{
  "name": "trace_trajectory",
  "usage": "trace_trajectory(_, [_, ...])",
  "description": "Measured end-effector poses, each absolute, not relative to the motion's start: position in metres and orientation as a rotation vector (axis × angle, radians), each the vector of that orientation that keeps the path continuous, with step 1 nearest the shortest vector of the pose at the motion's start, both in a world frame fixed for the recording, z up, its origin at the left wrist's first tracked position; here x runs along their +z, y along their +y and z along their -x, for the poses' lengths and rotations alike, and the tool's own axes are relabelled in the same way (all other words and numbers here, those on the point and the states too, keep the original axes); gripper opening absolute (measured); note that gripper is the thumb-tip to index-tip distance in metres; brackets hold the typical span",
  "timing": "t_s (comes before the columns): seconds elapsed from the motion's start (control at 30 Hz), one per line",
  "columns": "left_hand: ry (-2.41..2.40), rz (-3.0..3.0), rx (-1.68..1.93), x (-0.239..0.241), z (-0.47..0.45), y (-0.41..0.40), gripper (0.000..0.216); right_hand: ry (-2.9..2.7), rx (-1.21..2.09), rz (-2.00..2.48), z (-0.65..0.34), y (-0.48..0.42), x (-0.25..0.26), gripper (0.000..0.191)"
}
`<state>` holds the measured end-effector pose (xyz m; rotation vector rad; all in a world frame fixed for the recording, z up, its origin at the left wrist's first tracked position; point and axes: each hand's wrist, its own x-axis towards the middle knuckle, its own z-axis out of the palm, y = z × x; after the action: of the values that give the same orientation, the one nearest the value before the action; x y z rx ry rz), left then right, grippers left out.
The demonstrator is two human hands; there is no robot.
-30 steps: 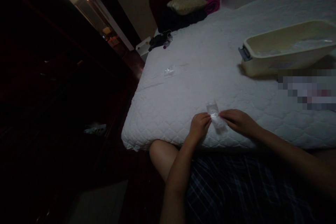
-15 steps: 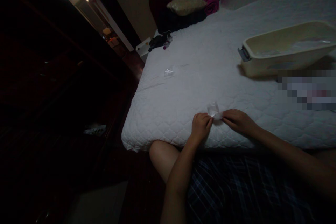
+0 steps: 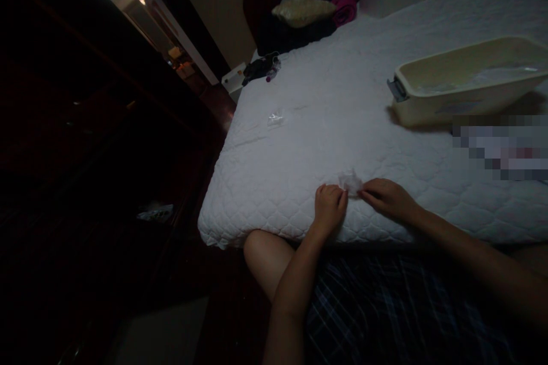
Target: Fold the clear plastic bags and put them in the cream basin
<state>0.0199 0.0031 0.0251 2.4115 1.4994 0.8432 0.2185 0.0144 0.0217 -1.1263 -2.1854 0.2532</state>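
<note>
In the head view, our left hand [image 3: 330, 205] and right hand [image 3: 389, 199] pinch the clear packet [image 3: 352, 182] at either side, fingertips closed, near the bed [image 3: 274, 182]'s edge. We judge it light, limp and slippery, best held by opposite edges.

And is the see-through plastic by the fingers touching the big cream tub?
Apart. The head view shows white quilted bed cover between the see-through plastic and the cream tub.

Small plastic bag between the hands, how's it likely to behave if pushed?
The bag is probably floppy, since it looks crumpled between the left fingers and right fingers. It's likely light, as its plastic seems thin and see-through.
</note>
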Motion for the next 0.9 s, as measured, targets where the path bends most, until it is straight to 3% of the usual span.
trace_trajectory(0.9, [1.669, -2.224, 1.064, 0.022, -0.036, 0.003, 0.025, -2.09, 0.326, 1.32, -0.21, 0.015, 0.022, 0.041])
